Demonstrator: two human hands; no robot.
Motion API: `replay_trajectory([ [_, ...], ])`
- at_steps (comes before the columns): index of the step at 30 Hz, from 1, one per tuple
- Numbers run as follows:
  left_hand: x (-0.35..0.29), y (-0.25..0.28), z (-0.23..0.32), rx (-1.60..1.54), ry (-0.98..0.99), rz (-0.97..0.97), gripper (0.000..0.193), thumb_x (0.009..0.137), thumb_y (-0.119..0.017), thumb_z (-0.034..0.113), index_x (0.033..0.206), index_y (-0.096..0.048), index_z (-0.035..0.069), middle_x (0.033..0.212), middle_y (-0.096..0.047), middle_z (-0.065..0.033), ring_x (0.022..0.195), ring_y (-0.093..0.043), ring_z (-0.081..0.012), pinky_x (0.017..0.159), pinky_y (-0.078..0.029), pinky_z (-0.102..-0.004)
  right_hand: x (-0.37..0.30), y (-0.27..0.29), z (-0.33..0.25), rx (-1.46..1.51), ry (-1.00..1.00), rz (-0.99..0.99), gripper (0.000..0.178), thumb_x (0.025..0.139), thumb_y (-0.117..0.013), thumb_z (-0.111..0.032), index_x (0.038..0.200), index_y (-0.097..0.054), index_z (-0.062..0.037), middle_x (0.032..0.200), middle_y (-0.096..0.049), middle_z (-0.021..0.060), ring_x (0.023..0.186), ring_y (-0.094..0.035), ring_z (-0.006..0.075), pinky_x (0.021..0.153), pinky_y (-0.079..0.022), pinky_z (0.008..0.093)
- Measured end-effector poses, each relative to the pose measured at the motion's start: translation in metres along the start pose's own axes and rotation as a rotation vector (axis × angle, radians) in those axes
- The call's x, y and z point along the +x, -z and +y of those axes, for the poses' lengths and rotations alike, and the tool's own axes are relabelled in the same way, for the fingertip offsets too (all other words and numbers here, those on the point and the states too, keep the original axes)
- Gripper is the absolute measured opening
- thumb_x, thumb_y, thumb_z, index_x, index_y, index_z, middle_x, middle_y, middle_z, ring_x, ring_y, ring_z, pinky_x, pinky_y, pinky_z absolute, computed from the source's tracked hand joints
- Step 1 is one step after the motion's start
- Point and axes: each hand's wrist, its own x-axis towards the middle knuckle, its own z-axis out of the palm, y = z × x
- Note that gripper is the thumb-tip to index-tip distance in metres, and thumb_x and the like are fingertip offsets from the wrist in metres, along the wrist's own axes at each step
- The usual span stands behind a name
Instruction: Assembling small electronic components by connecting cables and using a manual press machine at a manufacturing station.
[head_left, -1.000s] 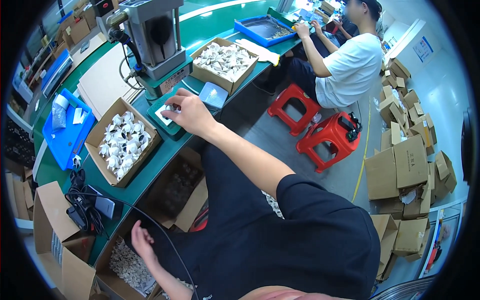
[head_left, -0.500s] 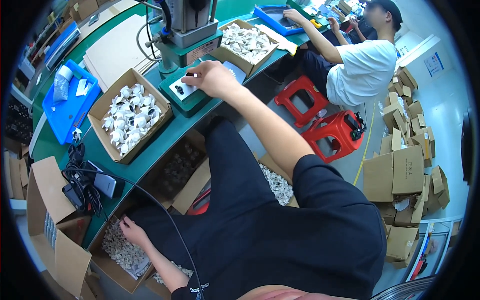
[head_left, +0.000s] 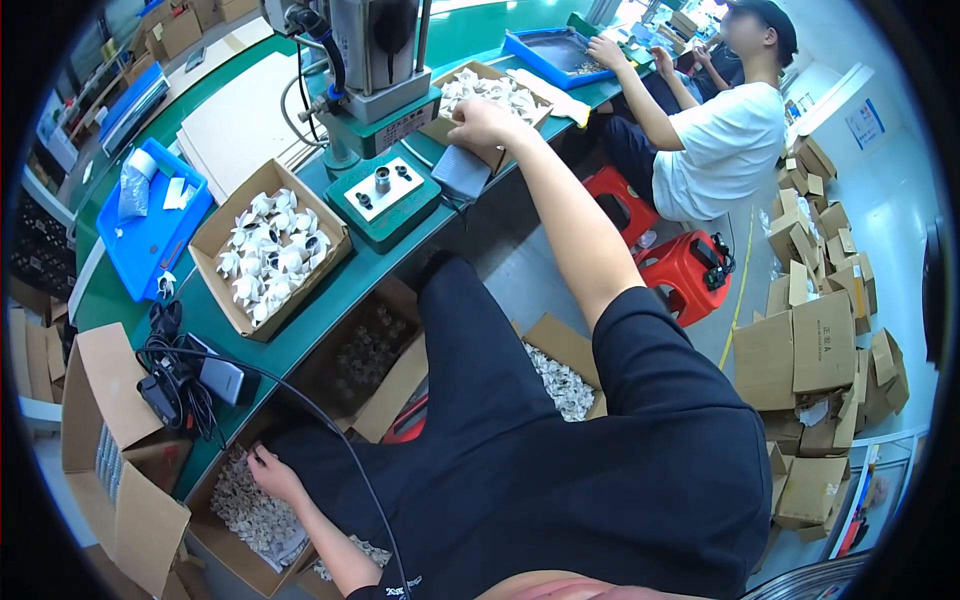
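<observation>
My right hand [head_left: 486,124] is over the near edge of a cardboard box of white finned parts [head_left: 492,92], its fingers curled; whatever they hold is hidden. Left of it, under the press [head_left: 375,60], a green base [head_left: 408,212] carries a metal plate [head_left: 392,202] with a short metal cylinder [head_left: 382,179] standing on it. Low on the left, my left hand [head_left: 276,474] reaches over a carton of small whitish pieces [head_left: 250,515]. Its fingertips are drawn together, and I cannot make out anything between them.
Another box of white finned parts [head_left: 268,250] stands left of the press, beside a blue tray [head_left: 135,255]. A grey block [head_left: 461,173] sits at the bench edge. A black cable [head_left: 330,420] crosses my lap. A co-worker [head_left: 725,140] sits beyond red stools [head_left: 685,275].
My right hand has moved right, from the metal plate to the box of white finned parts, uncovering the cylinder. My left hand stays at the carton. The view has shifted slightly.
</observation>
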Motion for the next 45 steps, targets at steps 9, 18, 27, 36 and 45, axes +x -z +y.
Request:
replay_trajectory([
  [9,0.001,-0.004,0.001,0.012,-0.046,0.029,0.037,0.096,-0.052,0.037,0.103,-0.066,0.003,0.069,-0.061,-0.0095,0.066,-0.059,-0.0243,0.066,-0.045,-0.0370,0.011,0.010,0.042,0.205,-0.057,-0.182,0.027,0.091,-0.060,-0.020,0.112,-0.067,-0.0052,0.094,-0.068,0.0057,0.072,-0.061,0.0147,0.066,-0.051,0.0307],
  [18,-0.001,-0.004,0.008,0.029,-0.021,0.031,0.037,0.096,-0.052,0.037,0.103,-0.067,0.004,0.070,-0.063,-0.0104,0.068,-0.062,-0.0262,0.068,-0.046,-0.0384,0.009,0.007,0.046,0.213,0.008,-0.085,0.026,0.086,-0.067,-0.015,0.107,-0.063,0.0010,0.093,-0.067,0.0084,0.074,-0.063,0.0146,0.066,-0.052,0.0301],
  [27,0.001,-0.005,0.003,0.015,-0.005,0.028,0.036,0.096,-0.053,0.036,0.102,-0.067,0.004,0.071,-0.063,-0.0105,0.069,-0.062,-0.0258,0.069,-0.047,-0.0371,-0.019,0.000,0.019,0.762,0.118,0.427,0.025,0.084,-0.072,-0.014,0.104,-0.064,-0.0002,0.097,-0.070,0.0118,0.086,-0.067,0.0163,0.080,-0.053,0.0287],
  [36,0.002,-0.007,0.001,0.010,-0.035,0.028,0.032,0.095,-0.054,0.033,0.103,-0.069,0.007,0.073,-0.067,-0.0101,0.067,-0.065,-0.0243,0.067,-0.049,-0.0361,-0.071,-0.053,-0.085,0.819,0.343,0.460,0.025,0.080,-0.077,-0.008,0.103,-0.069,0.0014,0.097,-0.071,0.0092,0.086,-0.067,0.0129,0.078,-0.053,0.0259],
  [45,0.003,-0.007,-0.001,-0.078,-0.015,0.032,0.031,0.096,-0.055,0.030,0.104,-0.068,0.002,0.068,-0.058,-0.0079,0.065,-0.056,-0.0195,0.065,-0.044,-0.0317,-0.070,-0.053,-0.098,0.493,0.550,0.620,0.019,0.078,-0.076,-0.003,0.097,-0.074,-0.0024,0.094,-0.072,0.0077,0.086,-0.068,0.0182,0.078,-0.054,0.0272],
])
